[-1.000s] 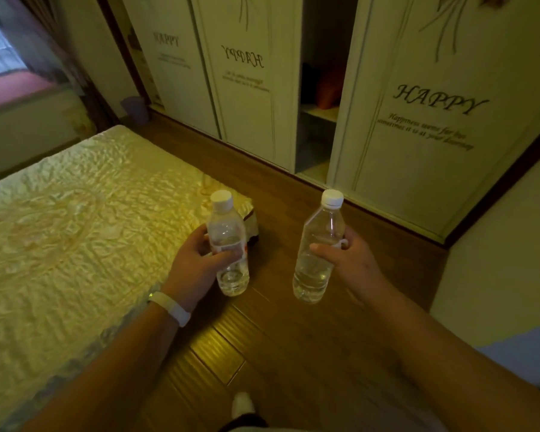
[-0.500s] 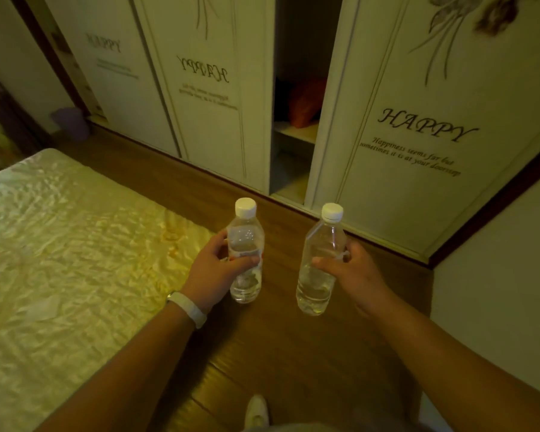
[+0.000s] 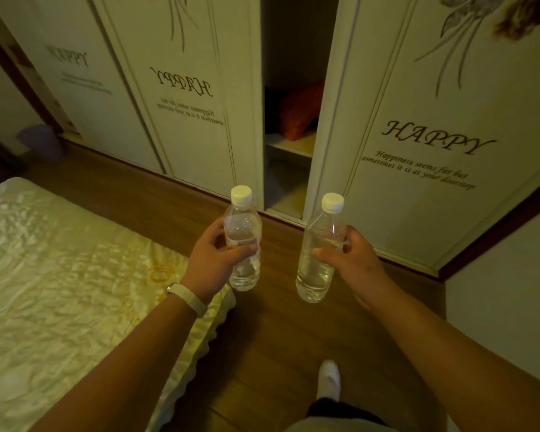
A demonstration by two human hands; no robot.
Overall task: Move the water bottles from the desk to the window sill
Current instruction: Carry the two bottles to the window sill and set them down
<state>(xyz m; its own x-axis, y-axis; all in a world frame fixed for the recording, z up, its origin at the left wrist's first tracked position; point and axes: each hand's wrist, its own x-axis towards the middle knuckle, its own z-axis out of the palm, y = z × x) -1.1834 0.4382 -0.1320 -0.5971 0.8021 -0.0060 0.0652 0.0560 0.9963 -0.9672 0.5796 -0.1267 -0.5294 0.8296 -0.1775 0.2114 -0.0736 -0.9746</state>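
Note:
I carry two clear plastic water bottles with white caps, both upright and held above the wooden floor. My left hand (image 3: 211, 260) grips the left bottle (image 3: 243, 226) around its middle, fingers curled over the label. My right hand (image 3: 353, 260) grips the right bottle (image 3: 314, 275) around its middle. Both bottles are partly filled with water. Neither the desk nor the window sill is in view.
A bed with a shiny yellow cover (image 3: 60, 275) fills the left side, its corner below my left wrist. A white wardrobe (image 3: 418, 151) with sliding doors stands ahead, one gap open on shelves (image 3: 293, 148). A wall (image 3: 505, 291) closes the right. My socked foot (image 3: 328, 381) is on the floor.
The view has swung right: the window has left the frame and the wardrobe is closer. Both hands still hold their bottles, now nearer each other and closer to the wardrobe.

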